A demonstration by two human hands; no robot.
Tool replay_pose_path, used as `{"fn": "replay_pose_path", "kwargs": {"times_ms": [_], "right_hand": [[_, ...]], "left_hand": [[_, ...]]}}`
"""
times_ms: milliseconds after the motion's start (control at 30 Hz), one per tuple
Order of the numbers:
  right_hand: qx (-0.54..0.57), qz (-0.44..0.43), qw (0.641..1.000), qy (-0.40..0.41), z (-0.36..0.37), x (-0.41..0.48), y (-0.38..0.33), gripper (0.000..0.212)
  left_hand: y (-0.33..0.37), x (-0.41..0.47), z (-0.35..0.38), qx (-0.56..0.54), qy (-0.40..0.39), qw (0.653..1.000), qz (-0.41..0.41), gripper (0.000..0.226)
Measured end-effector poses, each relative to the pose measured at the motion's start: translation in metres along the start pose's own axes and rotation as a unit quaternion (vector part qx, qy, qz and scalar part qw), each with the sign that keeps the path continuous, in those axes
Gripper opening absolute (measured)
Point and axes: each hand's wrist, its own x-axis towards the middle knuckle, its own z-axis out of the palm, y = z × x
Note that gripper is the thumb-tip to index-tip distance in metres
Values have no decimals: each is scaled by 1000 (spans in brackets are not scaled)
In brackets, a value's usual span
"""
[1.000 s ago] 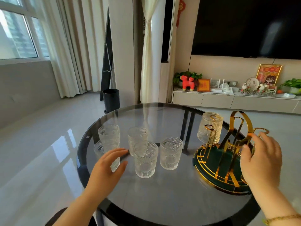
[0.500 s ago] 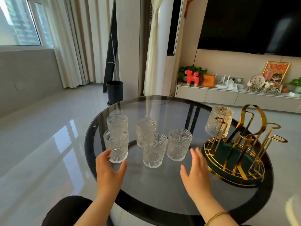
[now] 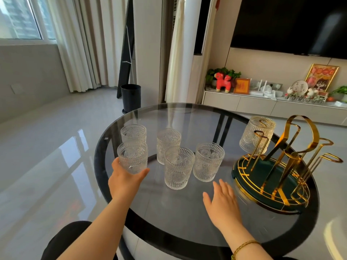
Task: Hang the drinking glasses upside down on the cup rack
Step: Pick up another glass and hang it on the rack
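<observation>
Gripping the near-left glass [image 3: 132, 157], left hand [image 3: 125, 180] wraps its base from below, thumb on one side, fingers on the other; glass looks upright, mouth up, and whether it's off the bench [image 3: 176, 212] or just touching I can't tell. Low grip probably so the wrist can flip it over for hanging. Right hand [image 3: 223, 205] open, flat, fingers spread, holding nothing, hovering above the bench between the glasses and the cup rack [image 3: 276, 177], likely ready to help or steady the rack. Four more glasses stand upright in a cluster: back-left glass [image 3: 133, 132], back-middle glass [image 3: 168, 142], front-middle glass [image 3: 179, 167], right glass [image 3: 208, 161]. One hung glass [image 3: 257, 135] already upside down on a far peg of the rack. Other gold pegs bare. Task early: one of six done.
</observation>
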Motion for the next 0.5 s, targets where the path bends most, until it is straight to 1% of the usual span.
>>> {"fn": "replay_pose_path", "kwargs": {"times_ms": [100, 200, 367, 433, 500], "right_hand": [[-1, -1, 1000, 1, 0, -1, 0, 56], [-7, -5, 1000, 1, 0, 0, 0, 56], [-10, -4, 1000, -1, 1, -1, 0, 56], [-4, -2, 1000, 0, -1, -2, -1, 56], [15, -1, 1000, 0, -4, -4, -1, 55]], "left_hand": [[-2, -3, -1, -12, 12, 1000, 1, 88], [-4, -9, -8, -93, 14, 995, 16, 81], [-2, -22, -26, -216, 2, 976, 40, 69], [7, -26, -34, -232, -16, 971, 48, 67], [19, -29, -42, -220, -36, 972, 75, 60]]}}
